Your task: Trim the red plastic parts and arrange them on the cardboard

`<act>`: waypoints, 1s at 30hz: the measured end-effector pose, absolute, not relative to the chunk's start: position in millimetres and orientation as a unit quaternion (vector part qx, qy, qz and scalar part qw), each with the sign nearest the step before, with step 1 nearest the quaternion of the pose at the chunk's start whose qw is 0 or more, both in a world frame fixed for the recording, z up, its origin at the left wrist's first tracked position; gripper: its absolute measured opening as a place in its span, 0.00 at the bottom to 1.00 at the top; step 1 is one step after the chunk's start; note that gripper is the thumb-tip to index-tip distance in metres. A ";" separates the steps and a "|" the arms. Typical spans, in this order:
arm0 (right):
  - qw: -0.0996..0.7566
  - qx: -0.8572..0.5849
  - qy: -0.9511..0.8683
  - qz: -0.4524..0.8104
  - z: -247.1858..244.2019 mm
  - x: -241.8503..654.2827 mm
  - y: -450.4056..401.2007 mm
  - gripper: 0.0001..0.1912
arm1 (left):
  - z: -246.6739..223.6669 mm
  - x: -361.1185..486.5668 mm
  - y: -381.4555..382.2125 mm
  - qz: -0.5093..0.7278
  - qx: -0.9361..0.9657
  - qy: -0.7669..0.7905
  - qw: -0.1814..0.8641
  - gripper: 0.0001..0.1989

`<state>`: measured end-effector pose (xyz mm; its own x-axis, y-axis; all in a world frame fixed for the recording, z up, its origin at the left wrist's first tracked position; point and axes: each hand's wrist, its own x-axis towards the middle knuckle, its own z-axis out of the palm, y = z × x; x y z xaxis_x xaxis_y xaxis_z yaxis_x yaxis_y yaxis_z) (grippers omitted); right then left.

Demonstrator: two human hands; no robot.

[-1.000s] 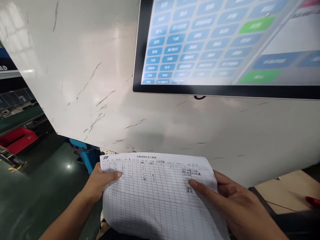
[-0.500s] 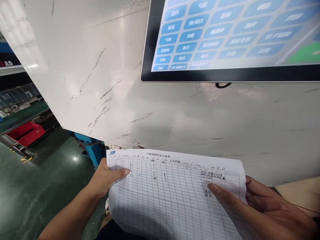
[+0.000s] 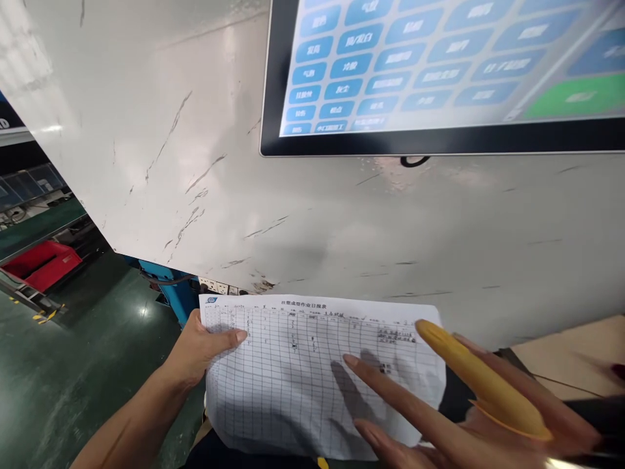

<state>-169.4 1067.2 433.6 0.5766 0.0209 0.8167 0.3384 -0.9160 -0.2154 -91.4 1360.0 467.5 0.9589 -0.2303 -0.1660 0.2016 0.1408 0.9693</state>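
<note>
A printed form (image 3: 293,384) with a grid and some handwriting is held low in front of me, below the table's edge. My left hand (image 3: 195,348) grips its left edge, thumb on top and fingers behind. Over the right part of the sheet, my right hand (image 3: 454,397) is spread with its fingers apart and holds nothing. A yellow cover (image 3: 483,378) sits on one of its fingers. Whether a fingertip touches the paper, I cannot tell.
A touchscreen (image 3: 415,143) with blue buttons and a green one stands at the upper right of the marbled white table (image 3: 219,215). A red bin (image 3: 43,264) is at the far left. At the right edge lies a brown surface (image 3: 561,358).
My right hand has let go of the sheet's right edge and moved left over it, fingers spread. The yellow finger cover now shows. The view has shifted slightly to the right.
</note>
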 end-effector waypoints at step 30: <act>0.098 -0.853 -0.178 -0.481 436.2 -159.6 1075.7 0.14 | 467.9 -91.1 1356.8 -0.151 0.607 -0.038 0.779 0.24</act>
